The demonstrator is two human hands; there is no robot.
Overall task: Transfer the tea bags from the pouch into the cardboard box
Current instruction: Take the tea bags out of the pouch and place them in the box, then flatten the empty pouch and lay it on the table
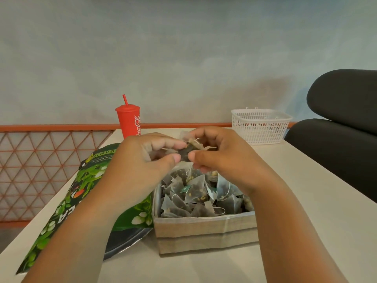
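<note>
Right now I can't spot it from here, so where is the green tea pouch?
In the head view the green pouch lies on the table left of the cardboard box, partly under the left forearm, with the red cup behind it.

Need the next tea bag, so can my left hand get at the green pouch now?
Probably, once freed: the left hand and right hand both pinch a tea bag above the box, while the pouch lies just beneath the left forearm, uncovered.

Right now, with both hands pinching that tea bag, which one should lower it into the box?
Right, probably. The right hand is directly above the open cardboard box with the tea bag; the left hand sits over the pouch side, handy for fetching the next.
</note>
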